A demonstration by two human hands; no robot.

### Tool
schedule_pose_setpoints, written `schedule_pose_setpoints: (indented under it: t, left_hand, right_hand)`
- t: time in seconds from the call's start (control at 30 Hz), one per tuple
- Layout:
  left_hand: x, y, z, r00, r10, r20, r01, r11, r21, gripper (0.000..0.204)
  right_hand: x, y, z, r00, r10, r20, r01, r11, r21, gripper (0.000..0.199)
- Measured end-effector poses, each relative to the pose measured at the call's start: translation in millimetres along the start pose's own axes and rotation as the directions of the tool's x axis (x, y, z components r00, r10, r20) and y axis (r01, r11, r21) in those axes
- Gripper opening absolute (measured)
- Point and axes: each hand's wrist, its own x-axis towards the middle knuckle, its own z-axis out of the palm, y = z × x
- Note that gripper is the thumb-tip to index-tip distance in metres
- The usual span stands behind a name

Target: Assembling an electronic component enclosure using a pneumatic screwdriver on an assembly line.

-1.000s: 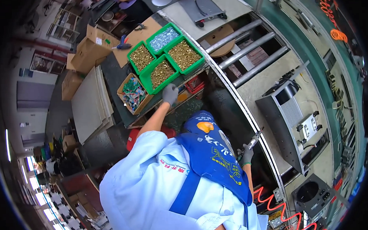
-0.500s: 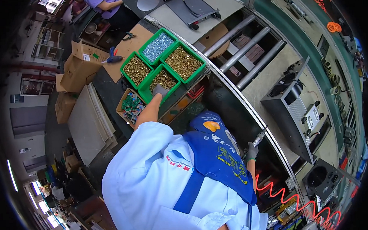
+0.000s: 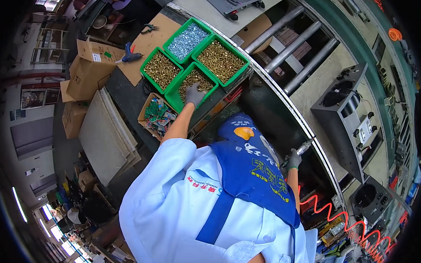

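My left hand (image 3: 195,94), in a grey glove, reaches into the front green bin (image 3: 174,98) of brass-coloured screws (image 3: 193,77). Its fingers look apart, their tips down among the screws; whether any screw lies between them is too small to see. Three more green bins adjoin it: brass screws (image 3: 162,71) on the left, brass screws (image 3: 221,62) on the right and silver screws (image 3: 188,41) behind. Beside the conveyor edge, my gloved right hand (image 3: 293,161) is closed round a silver pneumatic screwdriver (image 3: 304,147), whose tip points up and right.
A carton of small green and red parts (image 3: 158,115) stands left of the bins. A blue glue gun (image 3: 131,56) and pliers (image 3: 149,28) lie on cardboard. Across the conveyor rail sits a black metal housing (image 3: 340,115). A red coiled hose (image 3: 334,213) hangs right. Steel rollers (image 3: 293,56) lie beyond.
My left hand has moved from the bin's near edge further in among the screws. The whole view has shifted slightly. My right hand still holds the screwdriver near the rail.
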Motion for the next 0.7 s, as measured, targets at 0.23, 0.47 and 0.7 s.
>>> schedule_pose_setpoints:
  t: [0.23,0.47,0.7]
  left_hand:
    - [19.5,17.8,-10.0,0.955,-0.086,0.285,0.02,0.974,0.226,0.036]
    - [16.7,-8.2,-5.4,0.981,-0.034,0.192,0.028,0.999,0.038,0.024]
    - [12.8,-4.6,-2.7,0.993,-0.084,0.085,0.076,0.992,0.098,0.018]
  right_hand:
    - [3.6,0.4,-9.6,1.0,-0.001,0.0,0.001,0.998,-0.059,0.027]
    - [-2.7,-3.0,-12.0,0.999,-0.027,-0.021,0.025,0.996,-0.083,0.03]
    - [1.7,-2.7,-19.4,0.999,-0.031,-0.01,0.029,0.985,-0.17,0.031]
